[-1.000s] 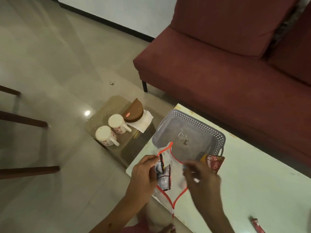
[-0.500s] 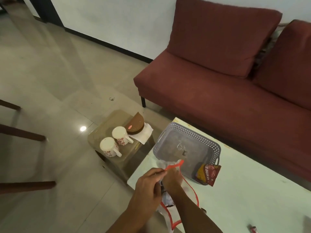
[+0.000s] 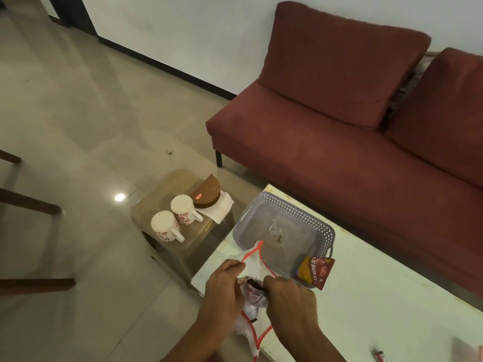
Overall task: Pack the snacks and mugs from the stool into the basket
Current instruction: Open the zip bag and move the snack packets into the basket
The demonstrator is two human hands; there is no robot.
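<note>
While both hands work at the table's near edge, the head view shows the left hand (image 3: 224, 288) pinching the red-trimmed rim of a clear plastic bag (image 3: 253, 262), and the right hand (image 3: 290, 296) closed on a dark snack packet (image 3: 254, 290) at the bag's mouth. The grey basket (image 3: 308, 215) lies just beyond on the white table (image 3: 379, 296), a maroon snack pouch (image 3: 315, 273) leaning on its rim. Two mugs (image 3: 165, 226) and a brown snack box (image 3: 205, 194) stand on the stool (image 3: 156, 197).

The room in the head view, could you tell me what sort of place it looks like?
Most likely a living room in a home. A dark red sofa with back cushions stands against a plain wall, a low pale table sits in front of it, and the tiled floor runs out to the left.
</note>
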